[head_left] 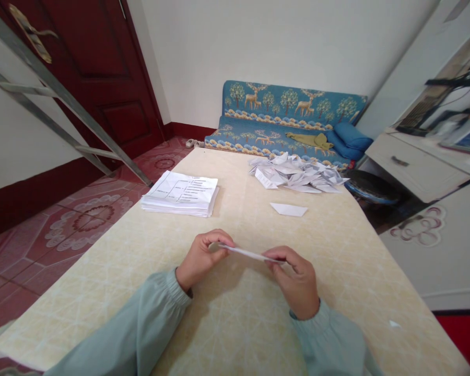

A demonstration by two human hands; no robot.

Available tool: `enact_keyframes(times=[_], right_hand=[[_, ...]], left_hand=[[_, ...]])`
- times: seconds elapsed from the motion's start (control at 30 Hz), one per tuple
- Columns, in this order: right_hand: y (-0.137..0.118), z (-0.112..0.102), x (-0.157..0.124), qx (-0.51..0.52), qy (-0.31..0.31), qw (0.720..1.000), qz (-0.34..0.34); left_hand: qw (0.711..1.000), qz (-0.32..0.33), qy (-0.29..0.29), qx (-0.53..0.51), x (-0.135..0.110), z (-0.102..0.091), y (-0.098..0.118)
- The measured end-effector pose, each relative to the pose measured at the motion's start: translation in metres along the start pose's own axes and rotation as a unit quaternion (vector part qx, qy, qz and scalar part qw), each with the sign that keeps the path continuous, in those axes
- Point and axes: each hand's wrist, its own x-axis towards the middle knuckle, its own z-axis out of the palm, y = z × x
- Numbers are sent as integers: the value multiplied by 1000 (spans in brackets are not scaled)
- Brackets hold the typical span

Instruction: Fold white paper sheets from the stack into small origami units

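A folded piece of white paper [248, 254] is held just above the table, seen nearly edge-on. My left hand [203, 257] pinches its left end between thumb and fingers. At the other end, my right hand [296, 277] grips it the same way. Beyond my hands lies a single folded paper [289, 209] with slanted ends, flat on the table. Farther back is a loose heap of folded papers [297, 173]. To the left sits a stack of printed sheets [180, 194], the top one showing a branching diagram.
All this rests on a table [235, 324] with a pale yellow patterned cover. A small white scrap [394, 324] lies near its right edge. A metal ladder [74, 112] leans at the left, a blue patterned sofa [258, 128] stands behind, and a black stool [370, 185] is at the right.
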Motion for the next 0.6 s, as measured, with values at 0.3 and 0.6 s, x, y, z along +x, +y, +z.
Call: enact_keyframes(times=[0.3,0.6], right_hand=[[-10,1,-3,-105,-15,974,-200],[-10,6,-4,-210,-7,955,-210]], left_hand=[[985,-103,89,-108,2,5,-7],[938,-230,-72,-250,-6,20,5]])
